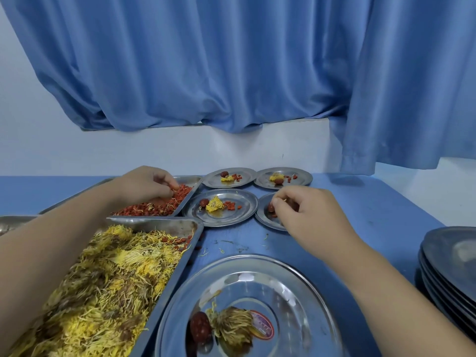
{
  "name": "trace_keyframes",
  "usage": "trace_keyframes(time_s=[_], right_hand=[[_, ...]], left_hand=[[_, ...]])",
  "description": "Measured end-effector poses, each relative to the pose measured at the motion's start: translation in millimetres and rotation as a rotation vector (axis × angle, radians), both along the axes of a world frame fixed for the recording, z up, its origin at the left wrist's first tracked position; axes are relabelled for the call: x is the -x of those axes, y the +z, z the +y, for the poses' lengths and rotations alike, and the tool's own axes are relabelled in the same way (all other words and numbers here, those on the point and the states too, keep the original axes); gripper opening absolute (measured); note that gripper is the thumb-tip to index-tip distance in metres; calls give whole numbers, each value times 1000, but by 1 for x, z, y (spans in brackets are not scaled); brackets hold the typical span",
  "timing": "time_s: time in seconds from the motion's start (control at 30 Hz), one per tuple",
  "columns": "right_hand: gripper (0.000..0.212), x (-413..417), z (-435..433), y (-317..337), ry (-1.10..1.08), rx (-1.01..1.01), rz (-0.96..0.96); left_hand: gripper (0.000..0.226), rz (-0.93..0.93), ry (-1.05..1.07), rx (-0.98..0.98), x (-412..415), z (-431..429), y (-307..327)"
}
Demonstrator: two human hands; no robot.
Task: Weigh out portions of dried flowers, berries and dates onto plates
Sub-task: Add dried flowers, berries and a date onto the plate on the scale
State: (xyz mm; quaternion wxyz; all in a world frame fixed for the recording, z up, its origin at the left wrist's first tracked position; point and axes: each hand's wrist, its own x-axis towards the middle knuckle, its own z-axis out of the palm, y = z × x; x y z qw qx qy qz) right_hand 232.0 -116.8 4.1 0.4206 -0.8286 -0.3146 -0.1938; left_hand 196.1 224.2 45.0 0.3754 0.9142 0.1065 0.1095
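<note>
Digging into the red berries (164,204) in the far-left tray (190,180), the left hand (146,184) pinches a few with curled fingers. The right hand (306,210) hangs over a small plate (268,224) on the desk (360,215), fingertips pinching a yellow scrap (285,200), a date (271,207) just beneath.

A pleated blue curtain (231,60) hangs over the white wall (128,150) behind the blue table (373,215).
</note>
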Motion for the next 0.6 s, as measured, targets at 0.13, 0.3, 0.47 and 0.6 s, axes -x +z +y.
trace_keyframes(time_s=[0.13,0.3,0.47,0.6], right_hand=[[19,9,1,7,6,-12,-7],[18,30,-5,23,-53,26,-25],[18,71,-29,14,-34,-38,-23],[16,106,-63,-10,-46,123,-18]], left_hand=[[15,19,-172,73,29,-56,10],[16,85,-343,93,64,-117,13],[19,140,-461,24,76,-158,-2],[30,174,-511,-183,81,-180,-11]])
